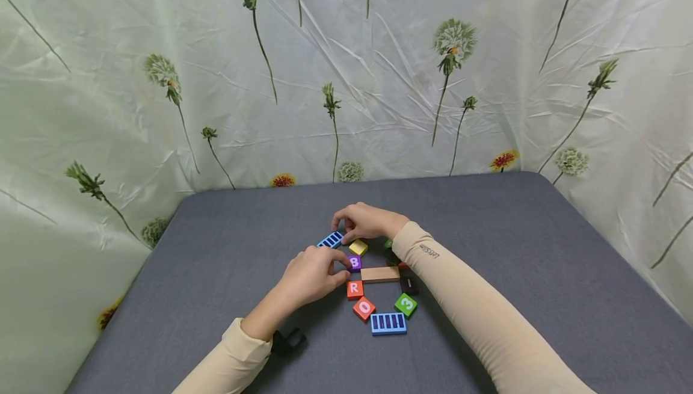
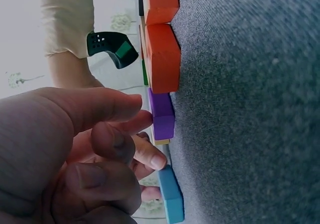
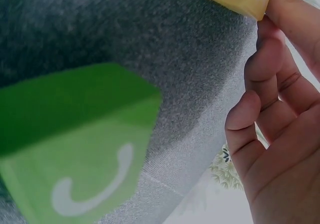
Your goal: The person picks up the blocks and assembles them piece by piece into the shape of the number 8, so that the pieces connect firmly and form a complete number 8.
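My right hand [image 1: 369, 221] reaches over the far end of a ring of small blocks. Its thumb and fingertips pinch the right end of a blue block with dark stripes [image 1: 330, 240], which lies slanted at the ring's far left. Close by the thumb sits a yellow block [image 1: 358, 247]. My left hand [image 1: 313, 273] is beside a purple block marked 8 [image 1: 355, 263], index fingertip right at its left edge and thumb just below. In the left wrist view the purple block [image 2: 162, 115] stands past those fingertips, and the blue block [image 2: 171, 194] meets the right hand's fingers.
Toward me the ring continues with an orange R block [image 1: 355, 289], an orange O block [image 1: 364, 308], another blue striped block [image 1: 388, 324], a green 3 block [image 1: 406, 305] and a dark block [image 1: 409, 286]. A wooden bar [image 1: 380, 275] crosses it. My right sleeve [image 1: 455, 289] partly covers a green block [image 1: 388, 244].
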{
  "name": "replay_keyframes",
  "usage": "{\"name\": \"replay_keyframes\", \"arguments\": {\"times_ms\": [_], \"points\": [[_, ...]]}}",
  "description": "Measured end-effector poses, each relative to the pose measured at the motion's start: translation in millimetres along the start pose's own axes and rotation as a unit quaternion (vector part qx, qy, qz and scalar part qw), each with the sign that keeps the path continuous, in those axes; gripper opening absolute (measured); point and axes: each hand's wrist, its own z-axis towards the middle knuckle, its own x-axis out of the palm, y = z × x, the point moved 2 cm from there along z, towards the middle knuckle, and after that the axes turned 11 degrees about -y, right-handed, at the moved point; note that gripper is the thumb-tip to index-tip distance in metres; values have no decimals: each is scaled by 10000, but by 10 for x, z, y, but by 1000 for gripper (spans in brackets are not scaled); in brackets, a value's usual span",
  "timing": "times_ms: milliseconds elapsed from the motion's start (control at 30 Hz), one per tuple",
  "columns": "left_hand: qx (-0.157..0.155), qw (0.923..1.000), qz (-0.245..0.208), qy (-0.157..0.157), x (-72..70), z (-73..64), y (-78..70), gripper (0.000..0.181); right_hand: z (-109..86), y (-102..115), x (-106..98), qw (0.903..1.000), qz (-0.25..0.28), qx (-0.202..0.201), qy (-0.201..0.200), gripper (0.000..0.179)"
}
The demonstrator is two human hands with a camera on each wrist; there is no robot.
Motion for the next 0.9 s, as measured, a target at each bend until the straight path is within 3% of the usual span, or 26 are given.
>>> {"name": "replay_keyframes", "arguments": {"times_ms": [267,433,667,900], "points": [[-6,9999,-112,43,12,14,-1,12,-14,-47,-7,10000,-82,13,-42,25],[-50,9992,-311,-229,-41,34,-20,8,-61,-92,-77,9998,42,48,-173,24],[-541,9949,-617,-581,-88,143,29,6,-151,-176,-194,9994,79,154,-313,27],[-879,9907,-627,-829,-63,310,105,8,-267,-297,-311,9983,195,274,-470,27]]}}
